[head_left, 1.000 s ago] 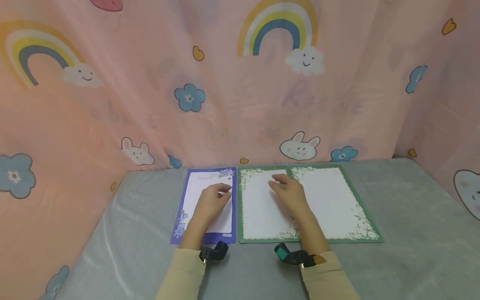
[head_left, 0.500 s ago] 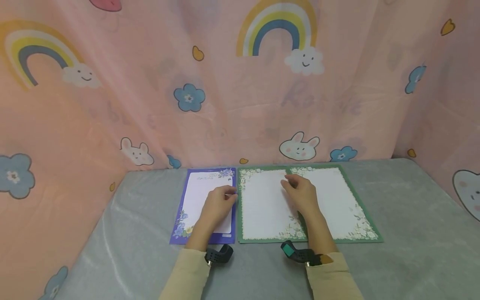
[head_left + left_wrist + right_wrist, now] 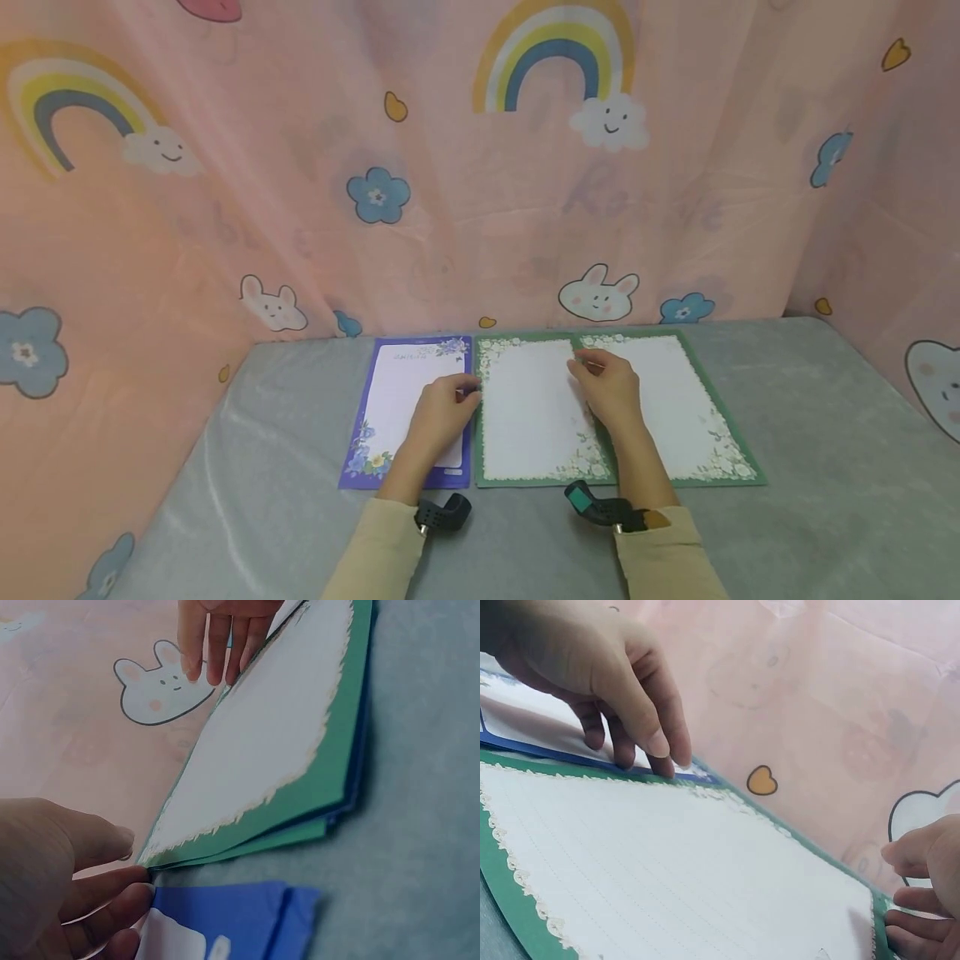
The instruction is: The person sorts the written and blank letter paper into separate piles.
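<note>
A green-bordered sheet of floral letter paper (image 3: 528, 408) lies flat between both hands. My left hand (image 3: 441, 415) is at its left edge; in the left wrist view the index fingertip touches the edge and the thumb (image 3: 112, 841) stands apart from it. At the opposite edge is my right hand (image 3: 613, 393), its thumb and fingers apart in the right wrist view, with fingertips at the border. Another green-bordered sheet (image 3: 663, 400) lies to the right, partly under the right hand. A purple-bordered floral sheet (image 3: 397, 392) lies left, partly covered by the left hand and forearm.
Grey cloth (image 3: 810, 467) covers the table. More layers show under the green and blue edges (image 3: 300, 922) in the left wrist view. A pink printed curtain (image 3: 465, 242) hangs behind the sheets and along the sides. Each wrist wears a black camera band (image 3: 442, 511).
Both hands have moved right: the left from over the purple sheet to the middle sheet's left edge, the right from over that sheet to its right edge. The middle sheet shifted slightly.
</note>
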`<state>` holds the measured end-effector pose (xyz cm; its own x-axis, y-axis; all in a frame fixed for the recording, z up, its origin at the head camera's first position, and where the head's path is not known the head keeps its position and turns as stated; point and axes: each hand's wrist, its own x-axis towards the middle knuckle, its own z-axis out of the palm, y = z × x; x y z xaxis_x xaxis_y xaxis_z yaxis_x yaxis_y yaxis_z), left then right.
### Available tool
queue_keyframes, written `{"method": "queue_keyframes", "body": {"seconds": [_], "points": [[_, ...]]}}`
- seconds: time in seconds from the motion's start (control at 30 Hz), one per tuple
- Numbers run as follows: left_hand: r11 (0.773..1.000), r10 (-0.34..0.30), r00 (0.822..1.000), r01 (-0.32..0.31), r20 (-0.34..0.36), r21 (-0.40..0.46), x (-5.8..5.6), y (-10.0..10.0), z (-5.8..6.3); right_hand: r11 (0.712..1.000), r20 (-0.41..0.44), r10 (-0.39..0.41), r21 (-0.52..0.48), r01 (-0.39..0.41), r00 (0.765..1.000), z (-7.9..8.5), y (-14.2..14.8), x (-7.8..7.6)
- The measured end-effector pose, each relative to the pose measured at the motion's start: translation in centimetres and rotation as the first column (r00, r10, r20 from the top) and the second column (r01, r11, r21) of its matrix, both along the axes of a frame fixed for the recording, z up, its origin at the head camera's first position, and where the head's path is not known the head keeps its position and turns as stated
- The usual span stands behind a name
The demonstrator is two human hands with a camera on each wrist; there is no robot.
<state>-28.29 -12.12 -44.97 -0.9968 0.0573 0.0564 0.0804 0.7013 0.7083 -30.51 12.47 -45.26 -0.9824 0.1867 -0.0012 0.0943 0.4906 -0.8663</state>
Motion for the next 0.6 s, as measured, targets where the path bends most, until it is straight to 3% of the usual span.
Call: {"method": "queue_keyframes", "body": {"seconds": [0.3, 0.47, 0.6], "points": [[1.000, 0.008, 1.000, -0.008, -0.006, 0.006, -0.02, 0.01, -0.11, 0.986, -0.002, -0.114, -0.125, 0.113, 0.993, -0.13, 0.33, 0.02], [1.000, 0.007, 1.000, -0.007, -0.007, 0.004, -0.11, 0.01, -0.19, 0.969, 0.031, -0.120, -0.214, 0.124, 0.992, -0.28, 0.46, -0.03], [1.000, 0.004, 1.000, -0.003, -0.009, 0.007, -0.13, -0.01, -0.23, 0.966, 0.051, -0.124, -0.221, 0.132, 0.991, -0.38, 0.44, 0.01]]}}
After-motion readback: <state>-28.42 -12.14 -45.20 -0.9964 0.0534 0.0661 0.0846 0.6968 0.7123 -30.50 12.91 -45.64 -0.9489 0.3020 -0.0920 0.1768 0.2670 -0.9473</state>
